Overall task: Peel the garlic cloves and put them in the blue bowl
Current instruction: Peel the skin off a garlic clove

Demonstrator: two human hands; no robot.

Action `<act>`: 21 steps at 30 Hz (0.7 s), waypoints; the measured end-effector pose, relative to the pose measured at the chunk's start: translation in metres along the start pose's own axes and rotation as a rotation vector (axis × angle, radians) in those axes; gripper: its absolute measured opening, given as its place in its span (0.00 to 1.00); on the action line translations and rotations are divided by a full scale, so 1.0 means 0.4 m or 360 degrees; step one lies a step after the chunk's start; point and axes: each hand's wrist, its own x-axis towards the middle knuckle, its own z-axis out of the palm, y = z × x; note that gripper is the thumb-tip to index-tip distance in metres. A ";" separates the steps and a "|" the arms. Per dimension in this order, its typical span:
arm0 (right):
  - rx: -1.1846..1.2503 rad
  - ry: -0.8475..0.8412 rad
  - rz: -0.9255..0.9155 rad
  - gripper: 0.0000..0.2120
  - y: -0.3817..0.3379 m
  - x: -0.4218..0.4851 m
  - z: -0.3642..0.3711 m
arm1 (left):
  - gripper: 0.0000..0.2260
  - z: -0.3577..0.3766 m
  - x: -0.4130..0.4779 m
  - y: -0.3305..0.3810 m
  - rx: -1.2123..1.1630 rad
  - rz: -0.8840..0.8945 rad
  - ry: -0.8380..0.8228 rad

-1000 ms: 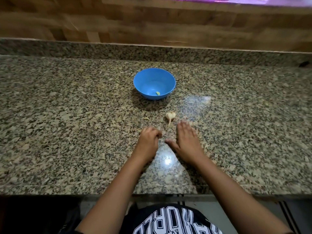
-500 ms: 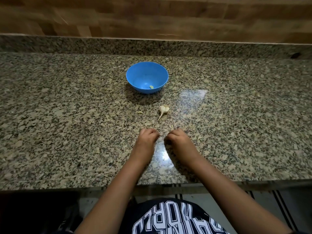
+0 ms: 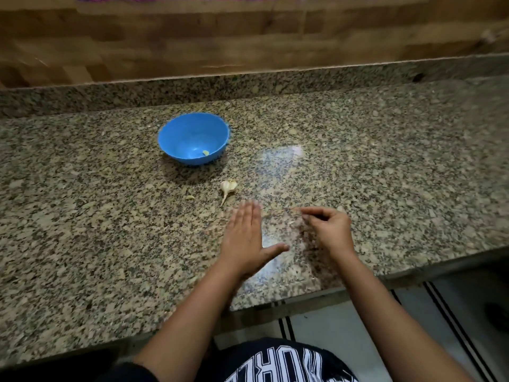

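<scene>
A: If judged by the bowl (image 3: 176,128), hardly begun. Just one peeled clove (image 3: 205,153) inside, low by the right wall.

B: And the rest?

A: Out on the counter (image 3: 82,244). Bulb (image 3: 228,186) just near-right of the bowl, apart from it, skin on, mostly whole by the look. Left of the bulb, a pale scrap (image 3: 190,197), peel or clove, too small to tell.

B: Hands?

A: Left hand (image 3: 245,238) flat, fingers straight and close together, thumb out to the right. Fingertips just on the near side of the bulb, not touching it. Holding nothing.

B: Right one?

A: Right hand (image 3: 327,227) further right, apart from the bulb, fingers curled, tips drawn together toward the left. Perhaps pinching a clove or a shred of skin, but blurred, so cannot tell.

B: So, what remains?

A: Nearly everything, at a guess: breaking the bulb apart, stripping each clove, dropping each into the bowl on the far left.

B: Any snag ahead?

A: Possibly. Pale skins on speckled stone, easy to lose sight of, and hard to tell from bare cloves at a glance.
</scene>
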 end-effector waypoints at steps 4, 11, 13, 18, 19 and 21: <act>0.0141 -0.0003 0.0025 0.10 0.002 0.010 -0.038 | 0.39 0.013 0.087 0.060 -0.0007 0.0274 0.0008; 0.0211 -0.0046 0.0068 0.10 0.016 0.020 -0.058 | 0.20 0.005 0.053 0.056 -0.0231 0.0655 0.0115; 0.0183 -0.0074 0.0061 0.11 0.015 0.018 -0.055 | 0.19 0.011 0.012 0.038 -0.0355 0.0597 0.0140; 0.0068 -0.0276 0.0048 0.09 0.006 0.005 -0.023 | 0.17 0.027 -0.088 -0.017 -0.0416 0.0434 0.0311; 0.0058 -0.0319 0.0050 0.08 0.002 0.000 -0.011 | 0.15 0.029 -0.103 -0.026 -0.0419 0.0380 0.0384; 0.0057 -0.0410 0.0066 0.08 -0.002 -0.011 0.014 | 0.12 0.031 -0.125 -0.043 -0.0412 0.0285 0.0542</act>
